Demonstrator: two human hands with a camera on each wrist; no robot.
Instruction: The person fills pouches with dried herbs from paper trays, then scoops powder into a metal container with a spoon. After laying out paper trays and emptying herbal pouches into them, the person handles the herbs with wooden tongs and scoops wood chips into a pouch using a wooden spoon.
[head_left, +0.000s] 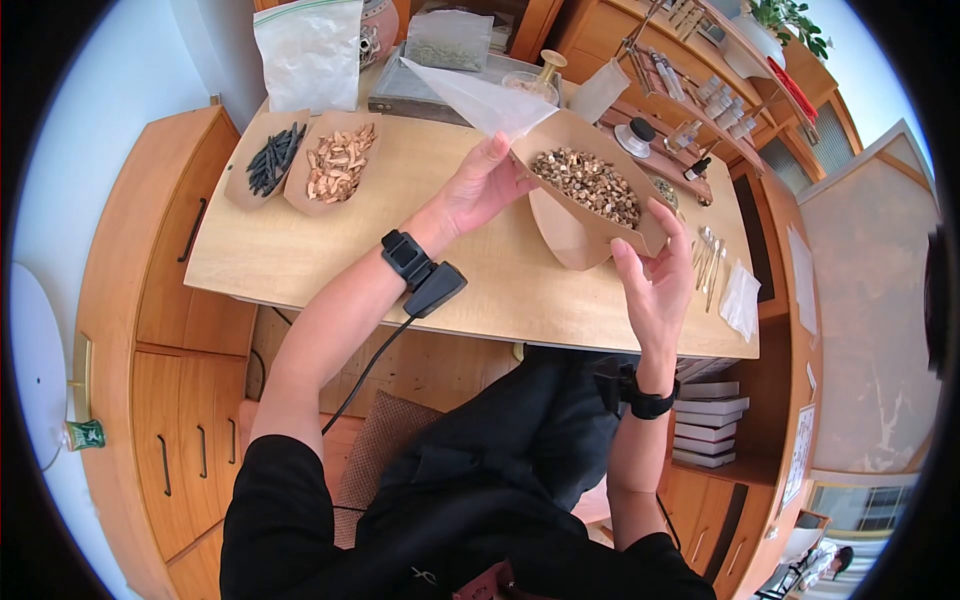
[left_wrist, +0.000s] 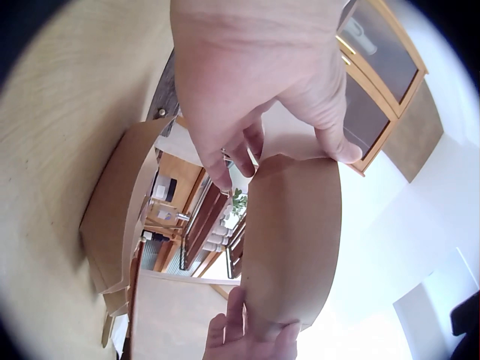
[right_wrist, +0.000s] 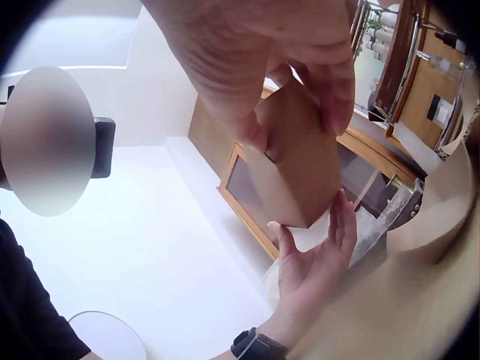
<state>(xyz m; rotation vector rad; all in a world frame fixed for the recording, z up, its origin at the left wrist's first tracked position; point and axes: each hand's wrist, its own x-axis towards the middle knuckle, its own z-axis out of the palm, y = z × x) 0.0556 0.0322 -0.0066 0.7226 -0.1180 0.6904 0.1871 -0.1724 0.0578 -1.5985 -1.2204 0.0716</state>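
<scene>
Both hands hold a brown paper tray (head_left: 575, 203) of chopped, dried brown-and-cream pieces (head_left: 590, 183), raised over the table. My left hand (head_left: 480, 190) pinches its left end, thumb up at the rim. At the opposite end my right hand (head_left: 660, 290) grips the corner between thumb and fingers. The left wrist view shows the held tray's plain underside (left_wrist: 292, 232), with both hands at its ends. A translucent white sheet (head_left: 485, 98) rises at the left thumb. Below the held tray, another brown paper tray (head_left: 565, 240) stands on the table, its contents mostly hidden.
Two paper trays stand back left, one with dark sticks (head_left: 272, 160), one with tan chips (head_left: 340, 165). Behind them is a white plastic bag (head_left: 310, 60). Small spoons (head_left: 712, 262) and a white packet (head_left: 740, 300) lie right. A rack of bottles (head_left: 715, 100) stands back right.
</scene>
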